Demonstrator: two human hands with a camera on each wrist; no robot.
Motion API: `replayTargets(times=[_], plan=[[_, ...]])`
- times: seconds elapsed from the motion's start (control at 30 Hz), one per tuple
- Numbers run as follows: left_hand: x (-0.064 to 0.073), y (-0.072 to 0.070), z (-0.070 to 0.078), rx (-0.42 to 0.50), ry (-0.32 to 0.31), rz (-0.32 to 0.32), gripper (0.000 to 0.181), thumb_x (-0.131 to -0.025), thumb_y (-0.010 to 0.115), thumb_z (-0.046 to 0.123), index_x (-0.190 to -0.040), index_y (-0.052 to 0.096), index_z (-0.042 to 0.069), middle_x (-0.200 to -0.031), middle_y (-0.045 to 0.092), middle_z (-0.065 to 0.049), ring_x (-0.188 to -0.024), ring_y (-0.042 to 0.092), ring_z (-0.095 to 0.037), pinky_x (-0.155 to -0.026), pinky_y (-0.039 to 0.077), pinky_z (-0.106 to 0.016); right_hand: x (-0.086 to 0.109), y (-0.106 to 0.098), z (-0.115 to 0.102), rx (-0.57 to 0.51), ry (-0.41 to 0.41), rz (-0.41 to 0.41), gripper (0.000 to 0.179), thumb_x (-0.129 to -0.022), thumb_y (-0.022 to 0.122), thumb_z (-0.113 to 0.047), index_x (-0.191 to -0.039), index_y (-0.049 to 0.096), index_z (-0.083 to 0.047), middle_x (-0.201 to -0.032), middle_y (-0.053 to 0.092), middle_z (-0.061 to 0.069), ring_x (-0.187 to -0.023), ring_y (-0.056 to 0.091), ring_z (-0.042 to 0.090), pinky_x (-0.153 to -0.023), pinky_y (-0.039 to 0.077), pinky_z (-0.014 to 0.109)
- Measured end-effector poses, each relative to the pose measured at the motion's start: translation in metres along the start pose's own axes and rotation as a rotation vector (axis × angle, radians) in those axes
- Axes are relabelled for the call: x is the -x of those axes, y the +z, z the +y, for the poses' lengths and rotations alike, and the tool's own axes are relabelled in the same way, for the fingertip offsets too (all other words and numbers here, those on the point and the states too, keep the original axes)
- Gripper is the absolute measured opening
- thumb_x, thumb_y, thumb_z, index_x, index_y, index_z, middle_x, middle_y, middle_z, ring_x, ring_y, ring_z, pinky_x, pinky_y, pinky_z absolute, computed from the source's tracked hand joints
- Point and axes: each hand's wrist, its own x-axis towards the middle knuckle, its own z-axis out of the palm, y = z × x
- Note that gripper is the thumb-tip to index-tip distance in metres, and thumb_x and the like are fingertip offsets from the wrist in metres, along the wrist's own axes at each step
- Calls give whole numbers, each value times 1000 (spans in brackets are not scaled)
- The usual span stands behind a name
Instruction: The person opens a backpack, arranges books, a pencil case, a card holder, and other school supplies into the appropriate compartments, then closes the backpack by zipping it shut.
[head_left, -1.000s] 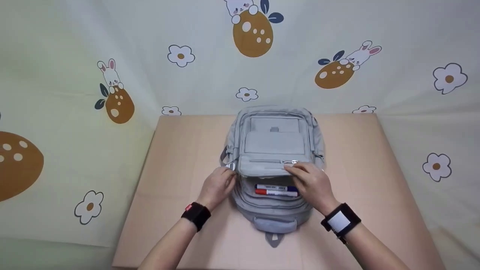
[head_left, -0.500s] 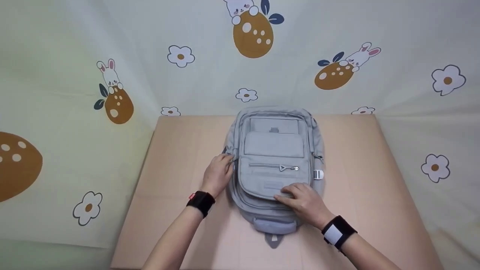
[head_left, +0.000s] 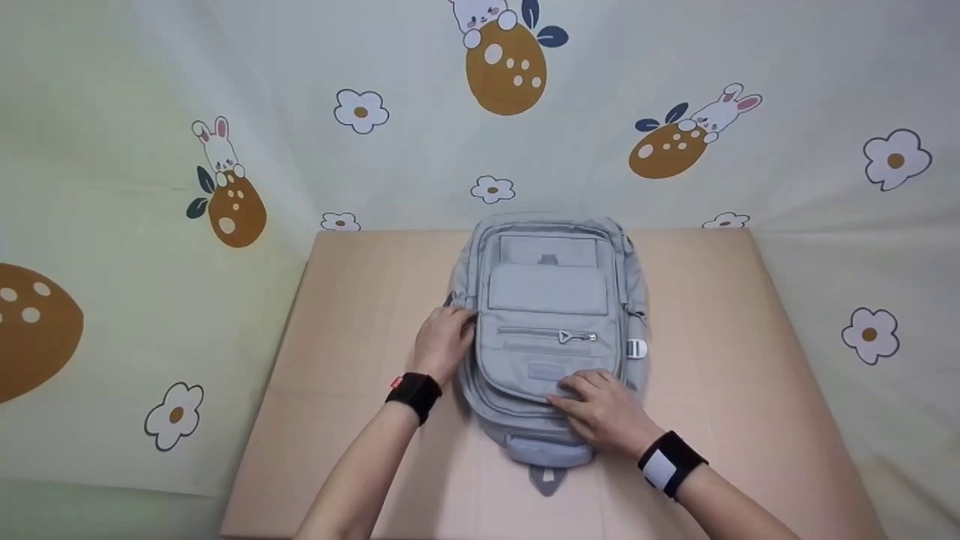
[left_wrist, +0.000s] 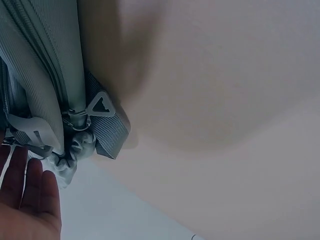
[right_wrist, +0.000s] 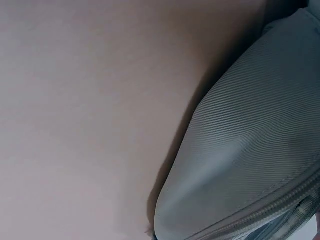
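A grey backpack (head_left: 547,289) lies flat on the table, its carry handle (head_left: 551,451) toward me. The front pocket flap (head_left: 517,367) is down, hiding what is under it. My right hand (head_left: 607,416) holds the flap's lower right edge between thumb and fingers; it is barely visible in its own wrist view. My left hand (head_left: 444,341) is at the backpack's left side, pinching a zipper pull (left_wrist: 35,132) at the flap's upper left. Its other fingers (left_wrist: 35,182) extend beside the pull. The thumb's contact is mostly hidden.
The backpack rests on a tan tabletop (head_left: 360,322). Patterned cloth (head_left: 420,150) hangs behind it and at both sides. A dark strap (left_wrist: 110,135) and a second triangular zipper pull (left_wrist: 101,105) lie by the left side. A white buckle (head_left: 637,349) sits at the right.
The raised flap came down over two markers seen in the open pocket. My right hand moved toward me with it. My left hand shifted slightly up along the backpack's left side.
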Motion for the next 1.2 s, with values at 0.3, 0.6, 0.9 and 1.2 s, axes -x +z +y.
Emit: replayTargets(times=[0.3,0.6,0.9,1.2], plan=[[-5,3,-3,-44,-37,7,12,-94,74,17,-103,78,11,-98,73,-6,-89,64,-30,-78,52,-43,-24,-4,-7,-51,81,-12,13,-87,77,-21,-100,78,-18,-103,64,1,-93,59,22,-77,47,39],[-2,-2,-2,34,-109,-38,11,-96,72,20,-102,77,12,-97,70,-4,-90,65,-26,-77,54,-41,-101,-19,-13,-35,215,-80,18,-92,75,-23,-107,76,-13,-109,67,4,-102,61,25,-85,51,42],[-3,-3,1,77,-83,-22,8,-96,72,16,-100,76,10,-93,68,-6,-88,66,-25,-76,55,-40,-150,13,-12,19,421,-425,74,-92,71,-49,-149,52,-8,-158,41,17,-145,35,39,-116,30,57],[-4,-10,-2,67,-63,-40,5,-97,71,13,-100,74,9,-94,67,-6,-88,65,-24,-77,54,-39,-150,26,-13,78,433,-484,78,-93,66,-56,-156,44,-16,-166,27,12,-151,24,38,-115,20,69]])
